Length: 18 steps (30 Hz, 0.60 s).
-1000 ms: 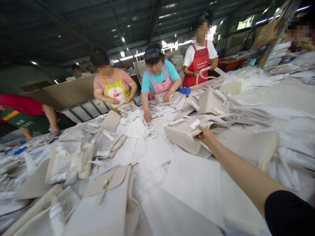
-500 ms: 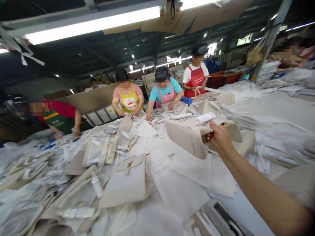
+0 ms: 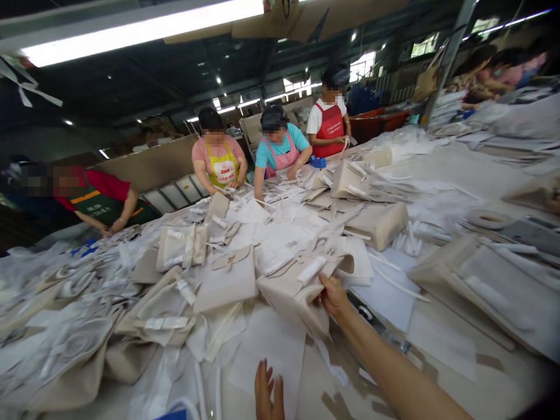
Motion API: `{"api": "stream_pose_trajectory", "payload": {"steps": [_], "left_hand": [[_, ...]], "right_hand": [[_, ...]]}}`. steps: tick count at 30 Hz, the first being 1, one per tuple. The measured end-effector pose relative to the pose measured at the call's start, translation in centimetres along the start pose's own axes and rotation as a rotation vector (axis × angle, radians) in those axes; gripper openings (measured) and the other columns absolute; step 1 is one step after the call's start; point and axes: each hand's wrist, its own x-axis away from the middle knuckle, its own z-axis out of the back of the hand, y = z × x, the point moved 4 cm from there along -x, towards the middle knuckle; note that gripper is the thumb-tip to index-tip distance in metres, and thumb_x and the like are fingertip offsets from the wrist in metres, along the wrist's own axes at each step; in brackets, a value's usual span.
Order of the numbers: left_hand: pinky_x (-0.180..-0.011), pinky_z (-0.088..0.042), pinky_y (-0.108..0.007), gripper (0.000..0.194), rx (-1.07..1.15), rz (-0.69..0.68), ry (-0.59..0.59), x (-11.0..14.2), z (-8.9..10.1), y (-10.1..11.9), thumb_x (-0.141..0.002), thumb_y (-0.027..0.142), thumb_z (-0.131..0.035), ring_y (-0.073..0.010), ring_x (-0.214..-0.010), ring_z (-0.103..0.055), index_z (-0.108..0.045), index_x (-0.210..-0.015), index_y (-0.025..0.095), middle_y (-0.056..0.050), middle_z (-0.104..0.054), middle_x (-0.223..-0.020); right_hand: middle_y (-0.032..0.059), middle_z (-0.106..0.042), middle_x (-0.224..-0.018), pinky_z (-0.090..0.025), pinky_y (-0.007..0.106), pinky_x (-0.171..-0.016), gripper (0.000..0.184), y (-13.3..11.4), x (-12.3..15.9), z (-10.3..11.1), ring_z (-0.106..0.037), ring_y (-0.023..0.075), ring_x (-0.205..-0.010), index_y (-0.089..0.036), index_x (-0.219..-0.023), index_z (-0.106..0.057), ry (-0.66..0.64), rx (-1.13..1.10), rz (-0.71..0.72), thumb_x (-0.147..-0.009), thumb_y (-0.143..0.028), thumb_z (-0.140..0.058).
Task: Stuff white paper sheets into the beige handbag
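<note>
Right hand [image 3: 333, 293] grips the edge of a cream handbag [image 3: 297, 291], holding it just above the counter [image 3: 441, 344] near the front edge, its wrapped handle [image 3: 311, 270] lying on top. Left hand [image 3: 268, 394] is open, fingers spread, at the bottom of the view over a white sheet [image 3: 266, 350]. More cream bags and white wrappings crowd the counter. Across it stand co-workers in a yellow apron [image 3: 223, 169], a pink apron [image 3: 280, 158] and a red apron [image 3: 330, 131]; each apron bears printing, too small and blurred to read.
</note>
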Motion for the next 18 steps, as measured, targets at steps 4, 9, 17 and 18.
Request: {"api": "stream_pose_trajectory", "payload": {"steps": [4, 9, 17, 18], "left_hand": [[-0.086, -0.04, -0.028, 0.071, 0.262, 0.209, -0.194, -2.0, -4.9, 5.7, -0.072, 0.061, -0.035, -0.0208, -0.118, -0.032, -0.014, -0.128, 0.024, -0.01, -0.02, -0.135], [-0.079, -0.043, -0.033, 0.065, 0.363, 0.412, -0.269, -3.8, -10.1, 10.6, -0.071, 0.059, -0.039, -0.0212, -0.108, -0.043, -0.024, -0.123, 0.021, -0.012, -0.038, -0.125], [-0.071, -0.046, -0.036, 0.058, 0.225, 0.753, -0.144, -6.0, -12.0, 6.3, -0.065, 0.053, -0.051, -0.0232, -0.093, -0.054, -0.04, -0.107, 0.014, -0.015, -0.052, -0.109], [-0.072, -0.046, -0.037, 0.058, 0.184, 0.747, -0.124, -6.5, -11.7, 5.9, -0.065, 0.054, -0.051, -0.0245, -0.092, -0.054, -0.043, -0.105, 0.013, -0.016, -0.053, -0.106]], "right_hand": [[-0.0032, -0.052, -0.047, -0.035, 0.021, -0.029, 0.031, 1.9, 0.8, 1.3, -0.043, 0.0094, -0.036, -0.018, -0.064, -0.049, 0.048, 0.044, -0.085, -0.061, -0.046, -0.062], [0.0048, -0.058, -0.054, -0.041, 0.02, -0.032, 0.03, -2.6, 1.3, 5.1, -0.054, 0.0141, -0.044, -0.013, -0.066, -0.054, -0.374, 0.507, -0.515, -0.064, -0.041, -0.061], [0.0055, -0.054, -0.053, -0.047, 0.023, -0.039, 0.017, -15.8, -19.0, 15.5, -0.055, 0.0146, -0.05, -0.012, -0.064, -0.051, 0.481, 0.596, -0.191, -0.067, -0.025, -0.061], [0.0063, -0.053, -0.052, -0.047, 0.027, -0.039, 0.02, -15.4, -21.7, 15.7, -0.055, 0.0163, -0.05, -0.012, -0.065, -0.05, 0.547, 0.553, -0.234, -0.068, -0.029, -0.06]]}}
